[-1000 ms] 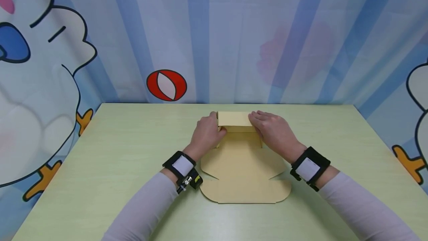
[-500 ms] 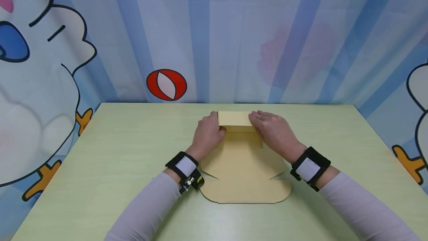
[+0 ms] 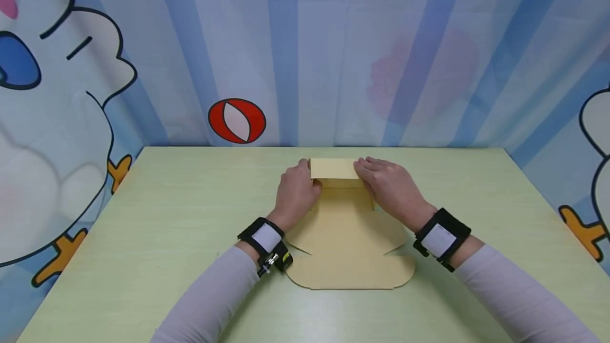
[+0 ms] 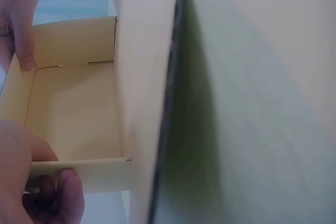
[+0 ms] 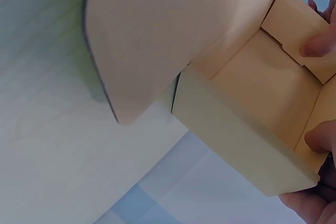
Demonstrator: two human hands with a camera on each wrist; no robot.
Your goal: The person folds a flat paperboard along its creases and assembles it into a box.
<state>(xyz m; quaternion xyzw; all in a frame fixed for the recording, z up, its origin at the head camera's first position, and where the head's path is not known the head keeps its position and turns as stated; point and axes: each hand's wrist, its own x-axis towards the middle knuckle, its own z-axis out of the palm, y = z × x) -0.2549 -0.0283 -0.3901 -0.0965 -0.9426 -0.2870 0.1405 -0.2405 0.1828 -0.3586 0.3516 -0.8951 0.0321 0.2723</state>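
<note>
A tan cardboard box (image 3: 335, 169), partly folded, stands on the table with its long flat lid (image 3: 349, 250) stretched toward me. My left hand (image 3: 295, 195) pinches the box's left side wall; in the left wrist view that hand (image 4: 21, 171) has its thumb and fingers on opposite faces of the wall. At the far right corner, my right hand (image 3: 393, 188) grips the box, and in the right wrist view its thumb reaches inside the wall (image 5: 236, 129). The box's bare inner floor (image 4: 73, 108) shows between raised walls. Its outer far face is hidden in the head view.
The pale wood-grain table (image 3: 200, 184) extends on both sides of the box. Behind it hangs a blue striped backdrop (image 3: 305, 57) with cartoon prints. Black straps with devices sit on both wrists. Slits cut into the lid's side edges form rounded flaps (image 3: 400, 269).
My left wrist and forearm have shifted slightly to the right. Both hands keep hold of the box, which stays nearly still.
</note>
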